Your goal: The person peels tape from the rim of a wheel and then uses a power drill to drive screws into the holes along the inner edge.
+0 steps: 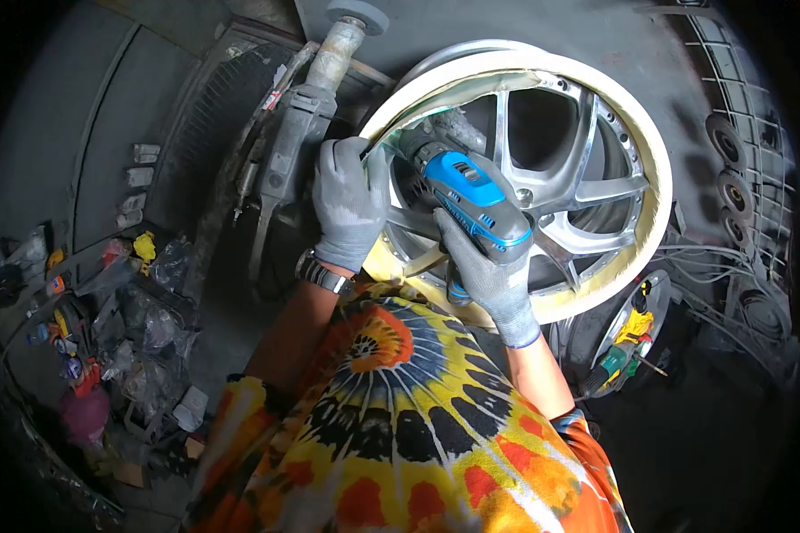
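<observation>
A silver alloy wheel (pixel 556 229) with several spokes leans in front of me, its rim covered in pale yellow masking (pixel 656 191). My right hand (pixel 493 280), in a grey glove, is wrapped round the handle of a blue and grey cordless drill (pixel 471 186). The drill's front end points up and left, at the inner side of the rim; its tip is hard to make out there. On the rim's left edge, my gloved left hand (pixel 351 195) has its fingers curled over the masked lip, partly hiding it.
Left of the wheel stands a large grey power tool (pixel 298 133) with a round disc on top. A tray (pixel 653 298) with a green and yellow tool lies at lower right. Discs (pixel 733 191) hang on a wire rack. Clutter and plastic bags (pixel 156 324) fill the left side.
</observation>
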`<state>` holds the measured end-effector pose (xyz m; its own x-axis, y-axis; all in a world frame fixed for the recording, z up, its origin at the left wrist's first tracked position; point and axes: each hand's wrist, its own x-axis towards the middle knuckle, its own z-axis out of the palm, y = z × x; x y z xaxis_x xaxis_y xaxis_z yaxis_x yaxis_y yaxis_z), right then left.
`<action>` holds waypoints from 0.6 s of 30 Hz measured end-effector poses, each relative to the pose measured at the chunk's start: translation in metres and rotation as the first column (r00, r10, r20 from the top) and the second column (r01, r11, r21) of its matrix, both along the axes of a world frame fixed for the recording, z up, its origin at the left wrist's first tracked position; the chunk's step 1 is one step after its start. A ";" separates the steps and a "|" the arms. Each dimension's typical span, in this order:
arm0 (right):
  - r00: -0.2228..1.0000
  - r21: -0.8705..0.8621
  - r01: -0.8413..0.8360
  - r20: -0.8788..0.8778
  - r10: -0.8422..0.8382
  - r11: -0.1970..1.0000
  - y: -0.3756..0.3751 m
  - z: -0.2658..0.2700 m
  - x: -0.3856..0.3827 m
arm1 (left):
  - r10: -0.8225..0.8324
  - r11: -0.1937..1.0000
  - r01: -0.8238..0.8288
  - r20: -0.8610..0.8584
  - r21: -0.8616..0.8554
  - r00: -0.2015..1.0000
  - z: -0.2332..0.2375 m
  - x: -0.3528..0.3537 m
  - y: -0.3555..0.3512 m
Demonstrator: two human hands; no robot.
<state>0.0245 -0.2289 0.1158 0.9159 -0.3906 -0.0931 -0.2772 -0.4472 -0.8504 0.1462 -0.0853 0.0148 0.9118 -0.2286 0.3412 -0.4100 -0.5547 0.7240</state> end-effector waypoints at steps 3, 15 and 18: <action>0.998 0.031 0.016 -0.064 -0.014 0.999 0.005 -0.002 -0.002 | -0.005 1.000 0.005 0.016 -0.009 1.000 0.001 0.001 0.001; 0.993 -0.012 -0.025 0.113 0.026 1.000 0.006 0.014 0.013 | 0.000 1.000 0.001 0.081 -0.013 0.997 -0.002 0.001 0.000; 0.981 0.249 0.098 -0.184 -0.052 0.963 -0.002 0.027 0.017 | 0.000 1.000 0.000 0.072 -0.004 0.997 -0.002 0.000 0.000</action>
